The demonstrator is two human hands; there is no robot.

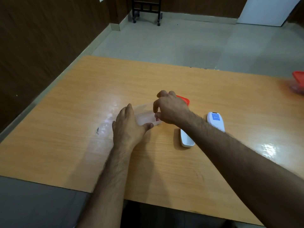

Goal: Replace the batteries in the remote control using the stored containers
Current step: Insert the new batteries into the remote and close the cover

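Observation:
A clear plastic container [144,115] lies open on the wooden table [65,129] in the middle of the view. My left hand [128,129] grips its near left side, thumb along the front wall. My right hand [167,107] reaches into it from the right and pinches a small red and white thing, seemingly a battery [157,119]. An orange lid [185,99] lies just behind my right hand. The white remote control [215,121] lies face down to the right, with its white battery cover [186,139] next to it.
A second container with an orange lid [298,83] stands at the table's far right edge, blurred. A small dark mark [97,130] is on the table left of my left hand. Beyond the table are a tiled floor and a black wheeled stand [146,10].

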